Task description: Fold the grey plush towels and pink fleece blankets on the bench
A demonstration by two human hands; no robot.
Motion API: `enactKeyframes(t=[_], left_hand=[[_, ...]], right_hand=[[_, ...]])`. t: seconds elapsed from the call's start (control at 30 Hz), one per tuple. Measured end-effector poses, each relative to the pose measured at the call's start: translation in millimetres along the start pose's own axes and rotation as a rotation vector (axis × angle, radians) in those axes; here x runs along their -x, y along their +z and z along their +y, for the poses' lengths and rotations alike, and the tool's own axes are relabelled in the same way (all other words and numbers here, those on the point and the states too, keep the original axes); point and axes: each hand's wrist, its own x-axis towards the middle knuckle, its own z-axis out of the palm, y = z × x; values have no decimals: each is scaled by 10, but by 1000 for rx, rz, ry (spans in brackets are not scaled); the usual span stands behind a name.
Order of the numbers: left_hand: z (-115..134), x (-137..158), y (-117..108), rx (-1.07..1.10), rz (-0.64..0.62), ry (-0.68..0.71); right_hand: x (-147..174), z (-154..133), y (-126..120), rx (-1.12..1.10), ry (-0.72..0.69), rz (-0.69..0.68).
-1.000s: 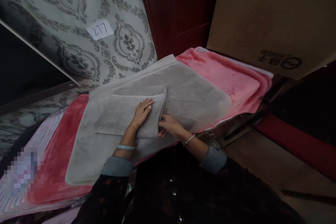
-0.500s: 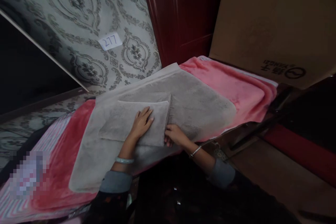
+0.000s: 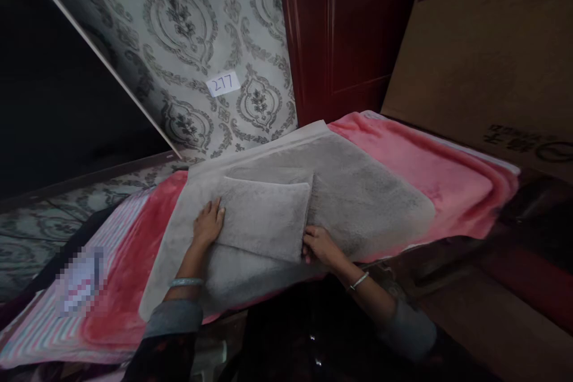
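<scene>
The folded cloth (image 3: 266, 215) lies on the spread cloth (image 3: 369, 194), between the left grip (image 3: 209, 224) at its left edge and the right grip (image 3: 320, 244) at its near right corner. The blanket (image 3: 425, 164) under the spread cloth shows to left and right; behind are the wall (image 3: 228, 27), the door (image 3: 351, 33) right of it, and the box (image 3: 487, 62) farther right.

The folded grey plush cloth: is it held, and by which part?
The right hand seems to pinch the folded grey plush cloth by its right edge, near the lower corner. The left hand lies flat at the left edge.
</scene>
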Motion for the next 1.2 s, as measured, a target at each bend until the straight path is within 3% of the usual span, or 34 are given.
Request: enactKeyframes(t=[0.43,0.6,0.73,0.87,0.93,1.03,1.2], left_hand=[[-58,-106,104,0,-2,-18],[-30,-99,24,13,12,-24],[333,-45,-127,-48,30,30],[931,-35,-163,-19,-84,397],[1170,-56,-107,-25,-118,489],[1348,-90,31,-71,-114,446],[1334,-145,166,-55,-83,427]], right_hand=[[21,50,-6,-17,-97,-13],[14,50,13,15,-54,-3],[9,38,31,5,-19,-7],[3,39,43,2,-7,0],[-2,47,45,10,-11,0],[-7,56,43,16,-30,-5],[0,39,43,19,-26,9]])
